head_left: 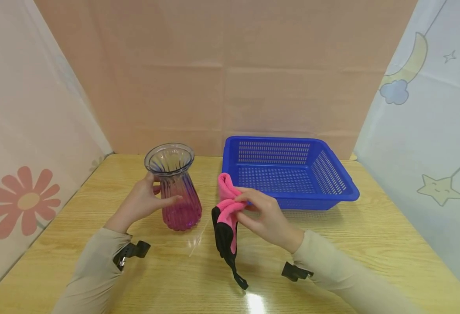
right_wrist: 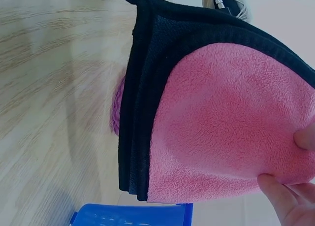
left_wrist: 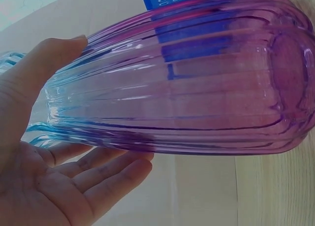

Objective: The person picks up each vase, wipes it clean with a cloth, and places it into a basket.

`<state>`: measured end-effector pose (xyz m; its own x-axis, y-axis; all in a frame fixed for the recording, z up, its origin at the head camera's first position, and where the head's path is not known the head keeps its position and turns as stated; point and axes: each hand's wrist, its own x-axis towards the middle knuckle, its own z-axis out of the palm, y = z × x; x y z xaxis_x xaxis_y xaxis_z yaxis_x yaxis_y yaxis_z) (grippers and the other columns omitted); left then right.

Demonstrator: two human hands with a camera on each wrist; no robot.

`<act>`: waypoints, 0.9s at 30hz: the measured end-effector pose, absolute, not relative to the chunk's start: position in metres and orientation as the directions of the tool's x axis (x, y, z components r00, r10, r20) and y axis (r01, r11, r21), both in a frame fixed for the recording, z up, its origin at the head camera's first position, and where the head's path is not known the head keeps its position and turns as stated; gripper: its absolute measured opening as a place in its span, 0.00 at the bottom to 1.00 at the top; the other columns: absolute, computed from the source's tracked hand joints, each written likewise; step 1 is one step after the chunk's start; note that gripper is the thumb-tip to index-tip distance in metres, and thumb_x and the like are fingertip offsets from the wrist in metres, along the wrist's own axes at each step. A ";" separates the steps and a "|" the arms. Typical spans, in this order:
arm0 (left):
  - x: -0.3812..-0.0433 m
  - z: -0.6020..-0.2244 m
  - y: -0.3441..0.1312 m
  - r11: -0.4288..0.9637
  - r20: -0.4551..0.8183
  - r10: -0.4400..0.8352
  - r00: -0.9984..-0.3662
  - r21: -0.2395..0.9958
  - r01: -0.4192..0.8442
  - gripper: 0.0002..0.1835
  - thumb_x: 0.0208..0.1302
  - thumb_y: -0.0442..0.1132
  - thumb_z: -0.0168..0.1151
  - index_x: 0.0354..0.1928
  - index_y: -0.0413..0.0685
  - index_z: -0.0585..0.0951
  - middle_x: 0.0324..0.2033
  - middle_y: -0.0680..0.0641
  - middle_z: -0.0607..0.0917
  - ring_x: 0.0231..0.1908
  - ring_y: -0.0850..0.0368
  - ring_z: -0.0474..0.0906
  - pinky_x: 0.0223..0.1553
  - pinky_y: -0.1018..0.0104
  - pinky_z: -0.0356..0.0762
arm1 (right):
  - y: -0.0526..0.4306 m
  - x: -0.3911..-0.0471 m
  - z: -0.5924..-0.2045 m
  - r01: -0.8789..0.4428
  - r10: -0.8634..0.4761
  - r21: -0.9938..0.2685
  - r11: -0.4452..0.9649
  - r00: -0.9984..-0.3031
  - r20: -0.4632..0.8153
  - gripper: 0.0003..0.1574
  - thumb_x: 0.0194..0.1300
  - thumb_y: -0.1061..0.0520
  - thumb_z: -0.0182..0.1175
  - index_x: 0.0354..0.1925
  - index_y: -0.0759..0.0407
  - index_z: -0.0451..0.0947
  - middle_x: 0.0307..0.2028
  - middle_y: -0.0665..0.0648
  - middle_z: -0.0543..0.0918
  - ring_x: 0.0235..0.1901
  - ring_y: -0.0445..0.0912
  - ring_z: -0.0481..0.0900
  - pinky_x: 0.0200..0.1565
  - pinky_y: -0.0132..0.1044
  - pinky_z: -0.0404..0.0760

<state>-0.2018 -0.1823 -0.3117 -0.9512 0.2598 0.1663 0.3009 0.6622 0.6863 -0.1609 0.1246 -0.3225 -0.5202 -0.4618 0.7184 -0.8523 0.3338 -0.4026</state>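
A ribbed glass vase point(head_left: 180, 196), bluish at its flared rim and pink-purple toward the base, leans slightly at the left of the head view. My left hand point(head_left: 141, 203) grips it just below the rim, thumb on one side and fingers on the other, as the left wrist view shows. My right hand point(head_left: 267, 216) pinches a folded pink cloth point(right_wrist: 221, 122) with black edging between thumb and fingers. Its lower part hangs down over the table, ending in a black loop point(head_left: 240, 279). The cloth is to the right of the vase, apart from it.
A blue plastic basket point(head_left: 292, 203) with slotted walls stands at the back right, just behind the cloth and my right hand. The wooden table point(head_left: 163, 283) meets a peach backdrop behind and patterned sheets at both sides.
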 end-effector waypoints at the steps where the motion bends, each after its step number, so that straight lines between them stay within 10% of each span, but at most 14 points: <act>1: -0.201 -0.311 -0.182 0.662 0.168 0.261 -0.951 0.686 0.302 0.50 0.52 0.50 0.70 0.69 0.41 0.50 0.54 0.30 0.73 0.52 0.30 0.75 0.49 0.46 0.80 | 0.123 -0.161 -0.323 -0.851 -0.459 -0.407 0.333 -0.523 0.719 0.16 0.48 0.73 0.65 0.37 0.64 0.76 0.47 0.68 0.81 0.48 0.58 0.80 0.40 0.27 0.84; 27: -0.200 -0.310 -0.182 0.680 0.148 0.251 -0.957 0.677 0.283 0.51 0.51 0.52 0.70 0.69 0.42 0.51 0.54 0.29 0.73 0.51 0.30 0.76 0.48 0.45 0.80 | 0.092 -0.180 -0.313 -0.793 -0.375 -0.525 0.309 -0.609 0.699 0.10 0.54 0.71 0.62 0.37 0.66 0.76 0.49 0.68 0.81 0.46 0.56 0.82 0.36 0.31 0.86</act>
